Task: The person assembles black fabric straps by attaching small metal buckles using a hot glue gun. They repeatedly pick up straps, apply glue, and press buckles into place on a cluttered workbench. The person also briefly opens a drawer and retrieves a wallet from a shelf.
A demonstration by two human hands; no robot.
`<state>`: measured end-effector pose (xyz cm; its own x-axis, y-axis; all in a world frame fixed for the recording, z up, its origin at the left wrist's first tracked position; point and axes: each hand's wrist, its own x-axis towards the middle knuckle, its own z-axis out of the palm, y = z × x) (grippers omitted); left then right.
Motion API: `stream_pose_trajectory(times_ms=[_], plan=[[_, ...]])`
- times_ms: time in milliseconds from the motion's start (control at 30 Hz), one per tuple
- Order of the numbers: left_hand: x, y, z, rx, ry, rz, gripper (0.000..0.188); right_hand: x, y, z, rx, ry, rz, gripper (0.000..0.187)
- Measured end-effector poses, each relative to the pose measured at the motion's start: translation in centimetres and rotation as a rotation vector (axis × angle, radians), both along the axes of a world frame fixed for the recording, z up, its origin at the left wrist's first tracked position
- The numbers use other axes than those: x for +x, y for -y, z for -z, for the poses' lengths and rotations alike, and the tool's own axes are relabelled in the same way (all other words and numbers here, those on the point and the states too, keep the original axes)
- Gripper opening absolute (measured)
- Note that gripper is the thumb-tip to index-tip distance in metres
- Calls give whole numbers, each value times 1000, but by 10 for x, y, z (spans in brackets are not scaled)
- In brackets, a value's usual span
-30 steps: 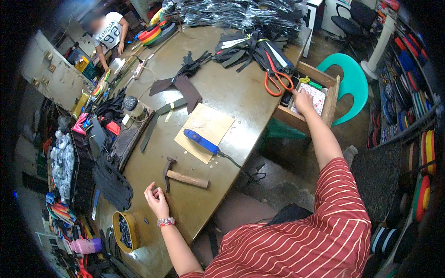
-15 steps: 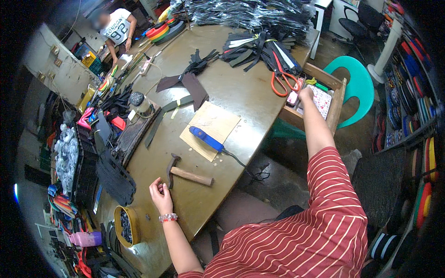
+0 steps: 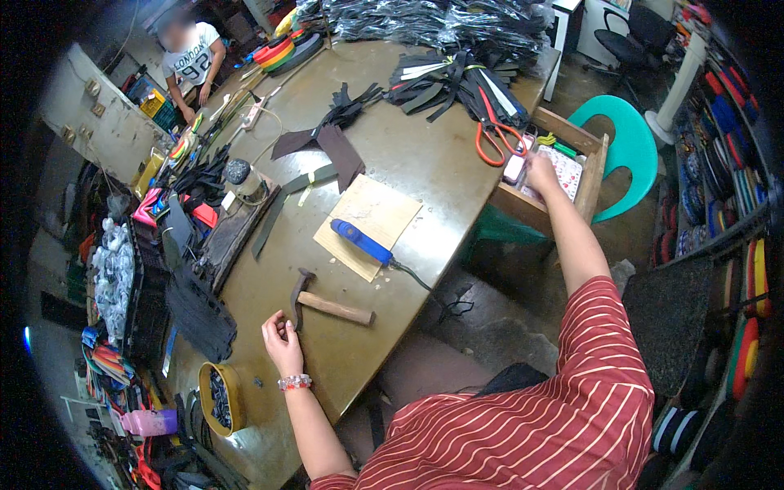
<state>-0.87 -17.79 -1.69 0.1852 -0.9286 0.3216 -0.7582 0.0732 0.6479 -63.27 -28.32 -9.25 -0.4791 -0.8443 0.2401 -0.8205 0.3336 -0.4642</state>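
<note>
The right hand [image 3: 541, 173] has stayed reaching into the open drawer [image 3: 590, 167] at far right; its fingers' grip can't be told. The left hand [image 3: 282, 343], fingers curled closed on nothing visible, has kept resting near the hammer [image 3: 331, 304] on the bench [image 3: 425, 163].

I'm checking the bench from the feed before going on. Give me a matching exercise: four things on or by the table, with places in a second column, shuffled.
Things:
1. hammer
2. blue-handled tool
3. orange-handled scissors
4. right hand

Places:
A. lying on the tan board
B. in the open wooden drawer
C. just beside the left hand
D. at the table's far edge, next to the black strips

Pairs: 1-C, 2-A, 3-D, 4-B
</note>
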Motion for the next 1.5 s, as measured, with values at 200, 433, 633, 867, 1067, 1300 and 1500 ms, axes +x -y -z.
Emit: stream_pose_trajectory(times_ms=[200,433,633,867,1067,1300,1500], plan=[[-1,-2,-1,-29,-9,9,23,-9,6,3,-150,28,115,36],[0,-1,1,-41,-38,25,22,2,-4,-1,-37,-35,155,37],[0,-2,0,-35,-2,24,22,9,3,-3,-77,-162,113,34],[0,-2,-3,-8,-21,24,22,-3,-8,1,39,-120,129,42],[0,-3,-3,-11,-22,25,21,6,2,-1,-130,-202,136,44],[1,-2,-3,-29,28,27,21,0,6,3,-64,-219,65,40],[2,-3,-4,10,-8,19,21,-5,8,10,189,-225,90,47]])
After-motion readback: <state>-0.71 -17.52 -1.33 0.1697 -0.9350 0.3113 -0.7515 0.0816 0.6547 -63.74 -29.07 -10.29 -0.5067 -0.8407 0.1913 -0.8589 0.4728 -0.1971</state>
